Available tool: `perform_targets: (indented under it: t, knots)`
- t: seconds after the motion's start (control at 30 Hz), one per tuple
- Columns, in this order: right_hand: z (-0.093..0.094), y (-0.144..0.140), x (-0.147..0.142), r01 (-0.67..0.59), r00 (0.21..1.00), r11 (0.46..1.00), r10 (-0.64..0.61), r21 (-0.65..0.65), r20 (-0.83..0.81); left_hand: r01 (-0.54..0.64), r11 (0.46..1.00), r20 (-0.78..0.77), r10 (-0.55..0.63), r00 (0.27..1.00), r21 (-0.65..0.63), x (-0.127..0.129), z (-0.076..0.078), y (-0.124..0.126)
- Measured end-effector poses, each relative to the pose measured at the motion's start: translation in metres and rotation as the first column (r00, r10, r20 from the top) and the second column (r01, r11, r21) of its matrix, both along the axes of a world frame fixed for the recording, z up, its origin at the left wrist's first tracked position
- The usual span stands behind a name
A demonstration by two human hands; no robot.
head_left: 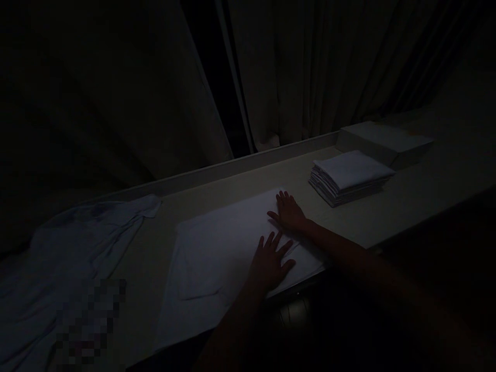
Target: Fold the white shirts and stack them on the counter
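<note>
A white cloth [217, 248], partly folded over itself, lies spread on a pale ledge [186, 204] in dim light. My left hand [270, 263] rests on the cloth near its front edge, fingers spread, holding nothing. Just beyond it, my right hand [289, 211] lies flat at the cloth's far right corner, with its fingers apart. A smaller layer with a visible edge shows on the left part of the cloth. The cloth's right side is partly hidden under my right forearm.
A stack of folded white cloths [351, 175] stands to the right, in front of a pale box [387, 142]. Crumpled cloth [85, 237] lies at the left. Long curtains [287, 72] hang behind the ledge's raised back rim. A pixelated patch covers the lower left.
</note>
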State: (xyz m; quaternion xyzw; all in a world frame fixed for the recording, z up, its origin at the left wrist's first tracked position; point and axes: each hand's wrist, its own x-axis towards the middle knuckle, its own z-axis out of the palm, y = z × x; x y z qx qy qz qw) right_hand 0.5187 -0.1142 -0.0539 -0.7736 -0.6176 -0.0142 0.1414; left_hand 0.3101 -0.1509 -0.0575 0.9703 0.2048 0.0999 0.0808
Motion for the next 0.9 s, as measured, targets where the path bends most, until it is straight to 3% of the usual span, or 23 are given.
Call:
perform_targets:
  t: [0.17,0.43,0.53,0.6,0.67,0.73,0.83,0.9]
  knots:
    - [-0.023,-0.033,-0.009,0.034,0.999,0.995,-0.035,-0.096,-0.012,-0.003,1.0,0.007,0.004,1.0,-0.019,0.001,0.002,-0.001]
    - [-0.034,-0.031,-0.011,0.066,0.997,0.996,-0.064,-0.068,0.033,-0.049,0.994,0.077,0.057,0.995,-0.1,-0.011,0.003,-0.002]
    - [-0.037,-0.031,-0.011,0.063,0.996,0.997,-0.059,-0.048,0.07,-0.154,0.978,0.21,0.181,0.961,-0.14,-0.035,0.013,0.021]
    - [-0.038,-0.031,-0.012,0.063,0.994,0.997,-0.059,-0.04,0.096,-0.265,0.948,0.321,0.31,0.895,-0.175,-0.063,0.024,0.054]
    - [-0.038,-0.03,-0.012,0.061,0.992,0.997,-0.055,-0.045,0.113,-0.46,0.844,0.387,0.535,0.751,-0.275,-0.097,0.034,0.098]
    - [-0.037,-0.03,-0.012,0.055,0.992,0.997,-0.048,-0.05,0.118,-0.66,0.659,0.309,0.752,0.582,-0.36,-0.132,0.039,0.146]
    - [-0.036,-0.03,-0.013,0.051,0.992,0.997,-0.044,-0.059,0.121,-0.781,0.507,0.23,0.862,0.452,-0.365,-0.175,0.035,0.206]
    - [-0.035,-0.029,-0.013,0.056,0.991,0.996,-0.048,-0.062,0.128,-0.827,0.428,0.17,0.904,0.393,-0.365,-0.191,0.026,0.232]
